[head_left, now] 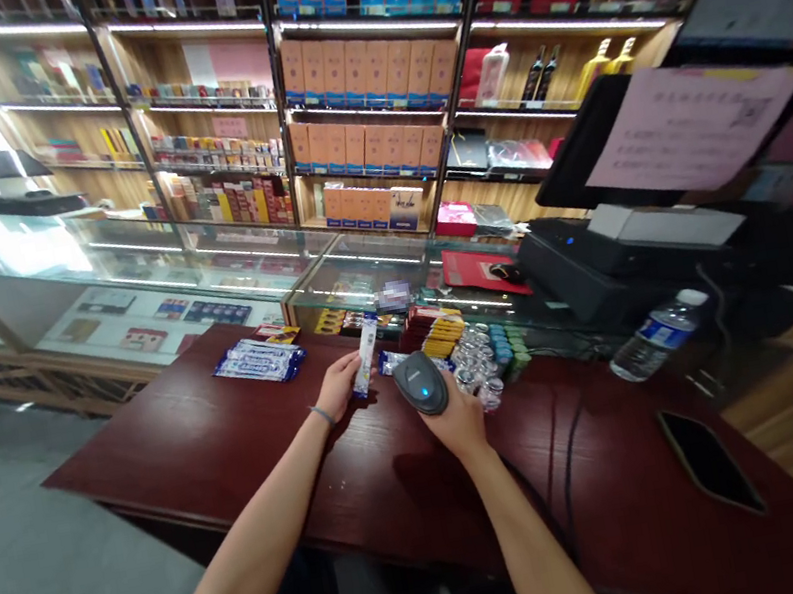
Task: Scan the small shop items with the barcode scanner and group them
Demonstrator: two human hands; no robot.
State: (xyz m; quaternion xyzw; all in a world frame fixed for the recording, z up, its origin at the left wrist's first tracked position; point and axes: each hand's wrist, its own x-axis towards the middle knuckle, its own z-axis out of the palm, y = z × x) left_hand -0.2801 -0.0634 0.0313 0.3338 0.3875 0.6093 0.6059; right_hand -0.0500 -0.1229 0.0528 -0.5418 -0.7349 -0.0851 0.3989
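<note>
My left hand [340, 388] is closed on a slim blue-and-white wrapped packet [366, 355], tilted up above the dark red desk [260, 482]. In my right hand [462, 418] is a dark grey barcode scanner [420, 384] with a blue light on top; its head points toward the goods in front. Similar blue-and-white packets [260, 359] lie in a pile to the left of my left hand. Beyond the scanner are yellow packets [442, 334], several silvery round-ended wrapped pieces [474, 361], and blue and green rolls [509, 343]. The scanner partly hides another blue packet.
A glass display counter [332, 272] runs behind the desk. At the right stand a tilted screen with a pink paper [691, 121], a black printer [582, 271], a water bottle [660, 336] and a phone [708, 458]. A black cable [570, 450] crosses the desk. Lit shelves hold boxes.
</note>
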